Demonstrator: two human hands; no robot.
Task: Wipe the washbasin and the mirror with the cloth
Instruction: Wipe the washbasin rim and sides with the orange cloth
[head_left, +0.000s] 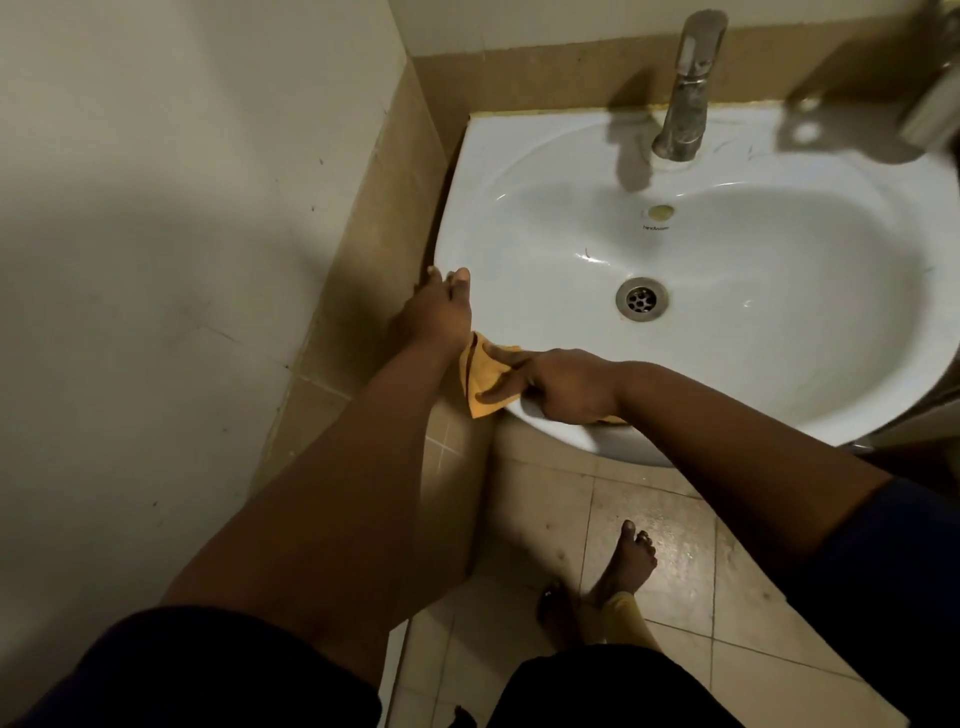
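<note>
A white oval washbasin (519, 171) fills the upper right, with a metal drain (641, 298) in its bowl and a steel tap (685, 88) at the back. My right hand (563, 384) presses an orange cloth (483, 382) against the basin's front left rim, fingers spread over the fabric. My left hand (436, 309) rests on the basin's left edge just above the cloth, fingers together and holding nothing. No mirror is in view.
A beige tiled ledge (395, 218) and a pale wall (171, 182) close in the left side. Below the basin lies a beige tiled floor (685, 551) with my bare foot (626, 561) on it. A blurred metal object (935, 104) sits at the top right.
</note>
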